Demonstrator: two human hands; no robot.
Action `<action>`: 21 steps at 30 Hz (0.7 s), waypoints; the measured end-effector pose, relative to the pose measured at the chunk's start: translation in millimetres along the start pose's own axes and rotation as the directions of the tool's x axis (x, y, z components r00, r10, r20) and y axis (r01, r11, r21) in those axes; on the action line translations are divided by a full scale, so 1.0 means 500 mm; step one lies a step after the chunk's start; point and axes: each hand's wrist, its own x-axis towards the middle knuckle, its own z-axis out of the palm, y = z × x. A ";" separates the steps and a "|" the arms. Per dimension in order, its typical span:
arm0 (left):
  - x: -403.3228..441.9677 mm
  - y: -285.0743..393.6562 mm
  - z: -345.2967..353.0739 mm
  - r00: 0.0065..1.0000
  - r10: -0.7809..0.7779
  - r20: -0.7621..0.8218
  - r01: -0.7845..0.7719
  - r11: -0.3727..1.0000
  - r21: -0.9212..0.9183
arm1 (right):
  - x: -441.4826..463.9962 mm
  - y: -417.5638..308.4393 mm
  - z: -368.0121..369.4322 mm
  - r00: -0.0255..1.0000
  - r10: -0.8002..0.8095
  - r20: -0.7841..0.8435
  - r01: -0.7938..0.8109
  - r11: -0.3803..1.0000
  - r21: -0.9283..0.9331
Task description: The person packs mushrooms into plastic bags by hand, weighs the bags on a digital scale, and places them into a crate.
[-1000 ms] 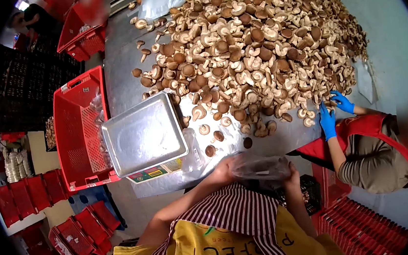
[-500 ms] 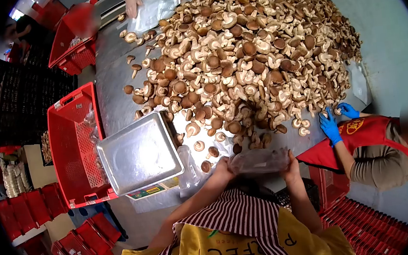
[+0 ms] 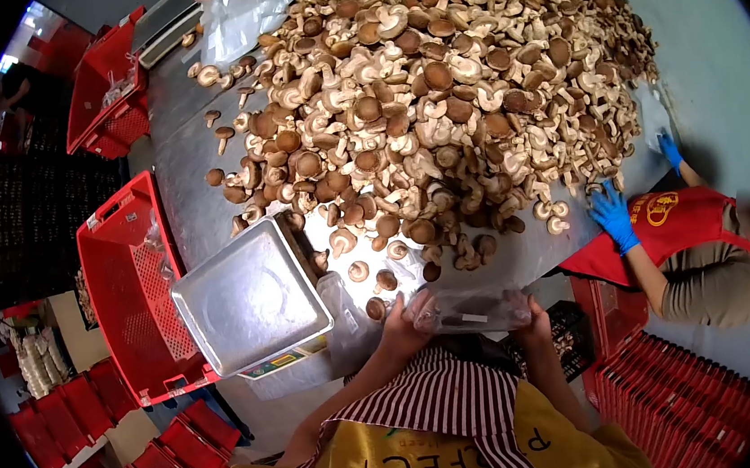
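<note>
Well, from far off I saw the table (image 3: 544, 252), the mushroom pile (image 3: 435, 111) and the scale (image 3: 250, 293), maybe close for easy reach. Near the edge, a clear bag (image 3: 472, 307) was pinched at its ends by the left hand (image 3: 401, 332) and right hand (image 3: 535, 324), likely to stay stretched.

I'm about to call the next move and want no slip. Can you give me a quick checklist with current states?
1. Clear plastic bag held by both left hand and right hand: ok.
2. Bag's mouth open: cannot tell at this angle.
3. Shiitake mushrooms near the hands: ok, some lie just beyond the left one.
4. Table beside the scale free of plastic: not ok, a second bag lies there.
5. Co-worker's blue-gloved hands apart from the held bag: ok.
6. Scale reading: cannot tell, no digits legible.
</note>
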 end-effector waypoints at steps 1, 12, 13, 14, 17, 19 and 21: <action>0.009 -0.002 -0.018 1.000 -0.007 -0.003 0.007 1.000 0.004 | -0.004 0.004 0.001 0.997 -0.032 -0.064 0.030 0.999 -0.022; 0.035 -0.006 -0.016 0.960 -0.277 -0.032 0.265 0.871 0.414 | 0.049 -0.014 0.061 0.953 -0.254 -0.166 0.218 0.954 -0.207; 0.032 -0.015 -0.016 0.949 -0.299 -0.100 0.287 0.687 0.668 | 0.047 -0.021 0.064 0.949 -0.267 -0.170 0.216 0.939 -0.267; 0.041 -0.021 -0.033 0.947 -0.301 -0.109 0.296 0.694 0.657 | 0.046 -0.023 0.065 0.948 -0.260 -0.185 0.206 0.941 -0.267; 0.072 -0.016 -0.081 0.710 -0.221 0.669 0.145 0.975 0.168 | 0.040 -0.031 0.049 0.902 -0.255 -0.347 0.181 0.956 -0.232; 0.044 -0.005 -0.051 0.891 -0.099 0.443 0.073 0.994 0.075 | 0.022 -0.021 0.021 0.962 -0.146 -0.231 0.127 0.987 -0.099; 0.019 0.000 -0.032 0.984 -0.133 0.115 0.142 0.987 -0.073 | 0.012 0.005 0.051 0.918 -0.160 -0.364 0.124 0.985 -0.121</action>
